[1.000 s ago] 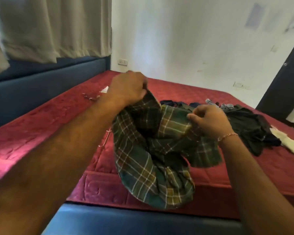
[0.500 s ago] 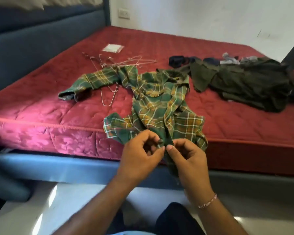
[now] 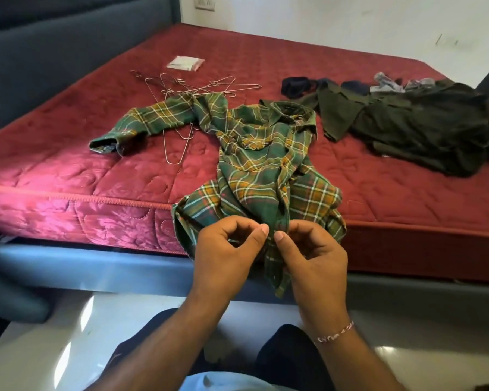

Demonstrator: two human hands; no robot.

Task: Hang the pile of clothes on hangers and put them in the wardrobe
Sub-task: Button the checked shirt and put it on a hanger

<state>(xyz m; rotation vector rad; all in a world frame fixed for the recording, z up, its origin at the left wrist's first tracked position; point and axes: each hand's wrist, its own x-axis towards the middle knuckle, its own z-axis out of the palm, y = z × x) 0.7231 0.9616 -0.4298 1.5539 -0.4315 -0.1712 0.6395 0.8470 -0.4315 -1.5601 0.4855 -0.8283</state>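
While both hands' fingers pinch its hem, the green plaid shirt [image 3: 261, 162] sprawls crumpled — collar up.

A green plaid shirt [image 3: 261, 165] lies spread on the red quilted mattress [image 3: 68, 170], collar away from the person, one sleeve stretched out to the left, its hem hanging over the near edge. The left hand [image 3: 226, 255] and the right hand [image 3: 314, 258] sit side by side at that hem, thumbs nearly touching, each pinching the shirt's front edge. A thin bracelet [image 3: 335, 333] circles the right wrist. A tangle of wire hangers [image 3: 187, 91] rests on the mattress, partly under the sleeve. Just beyond them lies a small white packet [image 3: 185, 63]. To the right sits a pile of dark clothes [image 3: 412, 119]. A wall socket [image 3: 205, 2] shows above the bed corner
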